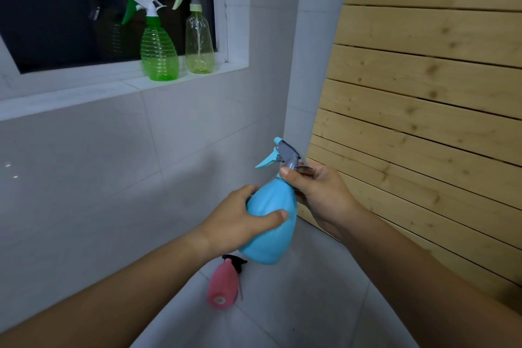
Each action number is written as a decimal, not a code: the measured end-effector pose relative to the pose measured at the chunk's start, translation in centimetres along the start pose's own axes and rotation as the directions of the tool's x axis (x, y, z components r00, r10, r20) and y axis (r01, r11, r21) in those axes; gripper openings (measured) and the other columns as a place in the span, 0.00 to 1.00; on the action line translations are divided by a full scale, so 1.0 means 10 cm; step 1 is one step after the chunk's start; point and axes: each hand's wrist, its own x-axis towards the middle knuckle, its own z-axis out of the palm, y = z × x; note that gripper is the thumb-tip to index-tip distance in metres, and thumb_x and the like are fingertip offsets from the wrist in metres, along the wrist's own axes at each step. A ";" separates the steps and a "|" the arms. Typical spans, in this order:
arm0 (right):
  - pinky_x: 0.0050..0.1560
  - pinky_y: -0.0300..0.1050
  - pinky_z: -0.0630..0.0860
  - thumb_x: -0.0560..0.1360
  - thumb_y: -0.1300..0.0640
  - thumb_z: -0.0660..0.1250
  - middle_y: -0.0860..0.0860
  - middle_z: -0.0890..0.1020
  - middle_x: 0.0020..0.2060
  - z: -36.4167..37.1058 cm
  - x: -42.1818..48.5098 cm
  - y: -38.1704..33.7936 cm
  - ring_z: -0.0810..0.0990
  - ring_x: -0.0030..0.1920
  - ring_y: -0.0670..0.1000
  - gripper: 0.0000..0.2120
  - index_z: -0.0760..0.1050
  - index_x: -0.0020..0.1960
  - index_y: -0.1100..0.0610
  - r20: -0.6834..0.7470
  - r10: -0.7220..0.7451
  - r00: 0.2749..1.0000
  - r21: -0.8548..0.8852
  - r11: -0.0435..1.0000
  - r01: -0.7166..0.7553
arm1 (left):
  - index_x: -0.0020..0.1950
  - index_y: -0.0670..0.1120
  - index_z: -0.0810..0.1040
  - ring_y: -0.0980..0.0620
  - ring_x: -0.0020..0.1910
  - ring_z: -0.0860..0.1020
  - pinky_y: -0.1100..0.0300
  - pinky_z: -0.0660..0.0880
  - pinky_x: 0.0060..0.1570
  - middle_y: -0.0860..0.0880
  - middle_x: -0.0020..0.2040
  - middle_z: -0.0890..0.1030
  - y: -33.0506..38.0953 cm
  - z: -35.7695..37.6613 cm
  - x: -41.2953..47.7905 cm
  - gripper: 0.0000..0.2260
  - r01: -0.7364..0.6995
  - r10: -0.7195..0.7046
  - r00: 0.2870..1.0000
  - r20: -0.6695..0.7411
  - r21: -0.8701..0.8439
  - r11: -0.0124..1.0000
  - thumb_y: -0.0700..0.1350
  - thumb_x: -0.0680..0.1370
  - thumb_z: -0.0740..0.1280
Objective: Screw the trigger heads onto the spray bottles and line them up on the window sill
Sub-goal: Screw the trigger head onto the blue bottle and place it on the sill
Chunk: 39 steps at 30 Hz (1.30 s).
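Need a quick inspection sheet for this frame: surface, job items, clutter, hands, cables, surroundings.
Surface: white window sill, two bottles at its right end.
Job's things: green bottle and clear bottle upright on sill, heads on; blue bottle in hands; pink bottle lying on the floor.
Clutter: nothing seen.
Grippers: left hand grips the blue body; right hand at its neck, below the trigger head.
Cables: nothing seen.
Surroundings: tiled wall, wooden slats, dark window.

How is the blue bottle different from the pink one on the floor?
The blue bottle is held up in the air by both hands; the pink bottle lies on its side on the floor. The blue bottle has a grey-and-blue trigger head; the pink one's is black. Both are opaque spray bottles.
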 end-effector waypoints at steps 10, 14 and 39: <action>0.48 0.42 0.81 0.77 0.60 0.68 0.56 0.86 0.43 0.01 -0.04 -0.08 0.86 0.47 0.51 0.07 0.85 0.46 0.58 0.110 0.017 0.994 0.097 0.995 -0.028 | 0.65 0.54 0.78 0.47 0.56 0.84 0.44 0.81 0.58 0.47 0.59 0.85 -0.15 -0.16 0.01 0.26 0.142 -0.071 0.959 0.276 -0.246 0.959 0.61 0.69 0.75; 0.50 0.43 0.81 0.77 0.59 0.69 0.56 0.87 0.47 0.04 -0.04 -0.02 0.86 0.51 0.53 0.05 0.83 0.49 0.56 0.076 0.014 0.997 0.064 0.998 -0.019 | 0.56 0.55 0.72 0.59 0.44 0.84 0.62 0.82 0.36 0.52 0.51 0.82 -0.11 -0.05 0.01 0.31 0.010 -0.010 1.000 -0.005 0.007 1.000 0.65 0.59 0.78; 0.52 0.47 0.80 0.72 0.56 0.72 0.58 0.86 0.48 0.05 -0.04 -0.06 0.85 0.52 0.56 0.10 0.82 0.52 0.57 0.064 -0.054 0.996 0.127 0.991 0.045 | 0.56 0.55 0.78 0.55 0.44 0.86 0.63 0.80 0.38 0.55 0.46 0.86 -0.08 0.00 0.02 0.23 -0.068 0.062 0.997 -0.037 -0.192 0.979 0.61 0.65 0.75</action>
